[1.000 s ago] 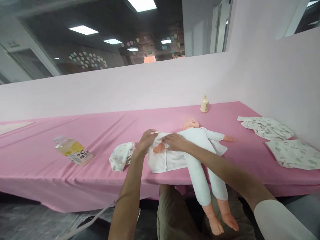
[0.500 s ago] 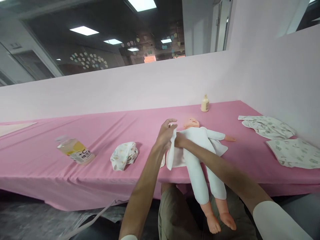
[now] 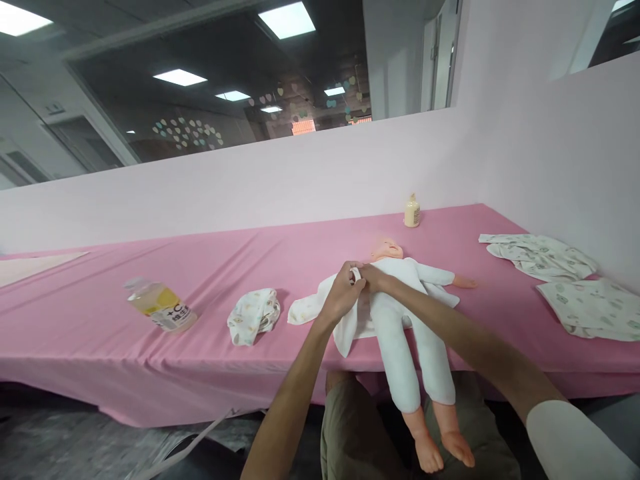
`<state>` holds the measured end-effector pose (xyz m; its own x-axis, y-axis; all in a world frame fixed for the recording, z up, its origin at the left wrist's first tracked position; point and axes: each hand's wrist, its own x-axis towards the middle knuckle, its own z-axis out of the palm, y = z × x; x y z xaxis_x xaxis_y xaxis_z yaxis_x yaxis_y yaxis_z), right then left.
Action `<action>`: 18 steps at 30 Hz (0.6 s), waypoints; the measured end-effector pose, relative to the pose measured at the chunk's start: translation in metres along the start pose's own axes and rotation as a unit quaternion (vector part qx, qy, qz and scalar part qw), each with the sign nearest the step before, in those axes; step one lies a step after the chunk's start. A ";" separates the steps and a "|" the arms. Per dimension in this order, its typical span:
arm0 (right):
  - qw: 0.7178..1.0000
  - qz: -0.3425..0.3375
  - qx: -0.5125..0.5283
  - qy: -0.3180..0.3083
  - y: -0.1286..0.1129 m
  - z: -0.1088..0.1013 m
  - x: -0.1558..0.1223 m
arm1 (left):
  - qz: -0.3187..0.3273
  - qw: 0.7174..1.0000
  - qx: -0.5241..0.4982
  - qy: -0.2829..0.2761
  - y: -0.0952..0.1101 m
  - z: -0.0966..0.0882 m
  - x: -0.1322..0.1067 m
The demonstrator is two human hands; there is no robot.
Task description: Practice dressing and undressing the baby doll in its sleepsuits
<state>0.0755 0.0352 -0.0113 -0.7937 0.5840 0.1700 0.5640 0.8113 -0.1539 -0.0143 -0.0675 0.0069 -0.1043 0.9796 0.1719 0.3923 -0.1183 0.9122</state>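
A baby doll [image 3: 397,353] with a white cloth body lies on its back, its legs hanging over the table's front edge. Under and beside it is a white baby garment [image 3: 346,333], one sleeve stretched out to the left. My left hand [image 3: 345,290] pinches the garment's cloth near the doll's side, with a white fold showing between thumb and fingers. Against it, my right hand [image 3: 375,277] has its fingers bent at the same cloth; the fingertips are partly hidden. The doll's arm on this side is hidden by my hands and the cloth.
On the pink-covered table [image 3: 200,260] a clear bottle with yellow contents [image 3: 167,309] and a bundled print cloth [image 3: 254,317] lie left. A pump bottle [image 3: 413,212] stands by the wall. Folded print clothes [image 3: 593,307] lie right.
My left hand has turned and come down, its fingers now closed beside the right hand. The garment's sleeve now lies spread to the left. The view has shifted slightly.
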 end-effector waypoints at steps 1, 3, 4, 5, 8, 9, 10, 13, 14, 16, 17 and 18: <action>1.000 0.012 -0.006 -0.002 0.004 -0.001 -0.003 | -0.004 1.000 0.011 0.000 -0.005 -0.001 -0.006; 0.999 0.037 -0.016 0.011 0.008 -0.003 -0.007 | -0.006 0.999 0.040 -0.001 -0.011 0.000 -0.017; 0.999 0.035 -0.022 0.018 0.009 -0.004 -0.006 | -0.003 0.998 0.056 -0.003 -0.012 0.002 -0.021; 0.999 0.023 -0.030 0.020 0.008 -0.004 -0.005 | 0.001 0.997 0.072 -0.006 -0.011 0.005 -0.025; 0.997 -0.015 -0.068 0.011 0.006 -0.005 0.004 | 0.012 0.994 0.110 -0.008 -0.008 0.015 -0.032; 0.997 -0.010 -0.081 0.014 0.006 -0.005 0.008 | 0.015 0.993 0.121 -0.007 -0.008 0.019 -0.033; 0.996 0.005 -0.090 0.024 0.007 -0.006 0.011 | 0.019 0.991 0.134 -0.002 -0.008 0.021 -0.035; 0.992 0.052 -0.104 0.051 0.015 -0.008 0.017 | 0.025 0.983 0.180 0.005 -0.014 0.027 -0.040; 0.991 0.063 -0.106 0.052 0.017 -0.008 0.017 | 0.024 0.981 0.195 0.002 -0.016 0.028 -0.041; 0.991 0.076 -0.105 0.045 0.019 -0.008 0.017 | 0.021 0.976 0.217 -0.012 -0.020 0.029 -0.043; 0.991 0.079 -0.102 0.040 0.019 -0.008 0.016 | 0.019 0.974 0.224 -0.022 -0.021 0.029 -0.043; 0.991 0.079 -0.099 0.036 0.018 -0.008 0.014 | 0.016 0.973 0.229 -0.032 -0.021 0.029 -0.044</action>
<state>0.0766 0.0585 -0.0041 -0.6776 0.6987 0.2295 0.7191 0.6948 0.0077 0.0082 -0.1034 -0.0304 -0.0339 0.9863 0.1616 0.7620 -0.0791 0.6427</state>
